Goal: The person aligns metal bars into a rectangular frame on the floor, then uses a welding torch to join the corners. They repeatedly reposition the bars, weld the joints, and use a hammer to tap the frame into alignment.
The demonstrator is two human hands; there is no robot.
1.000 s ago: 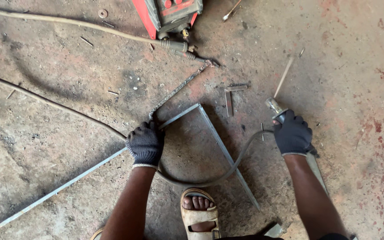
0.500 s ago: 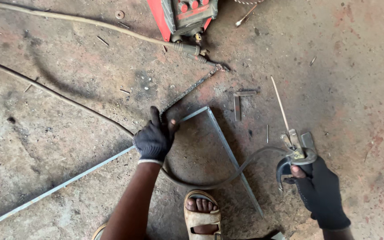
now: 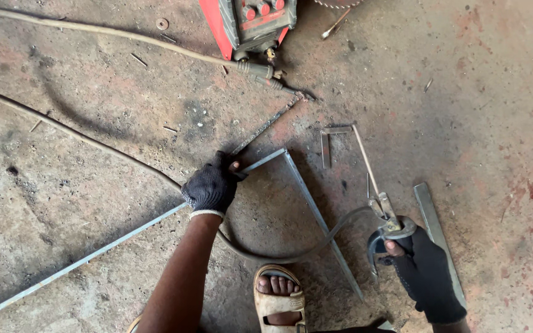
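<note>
My left hand (image 3: 211, 187), in a dark glove, presses down on a long grey metal bar (image 3: 94, 254) near the corner where it meets a second bar (image 3: 316, 216). My right hand (image 3: 424, 271), also gloved, grips a welding electrode holder (image 3: 387, 225) with a thin rod (image 3: 365, 159) clamped in it, the rod pointing away from me. The rod tip lies near a small metal angle piece (image 3: 328, 142). A cable (image 3: 279, 256) runs from the holder under the bars.
A red welding machine (image 3: 248, 21) stands at the top with a cable plug (image 3: 260, 71). A flat metal strip (image 3: 436, 231) lies right of my right hand. My sandalled foot (image 3: 277, 302) is at the bottom. Hoses and metal scraps lie on the concrete floor.
My right hand has pulled back to the lower right, lifting the electrode holder with the rod. My left hand stays on the bar corner.
</note>
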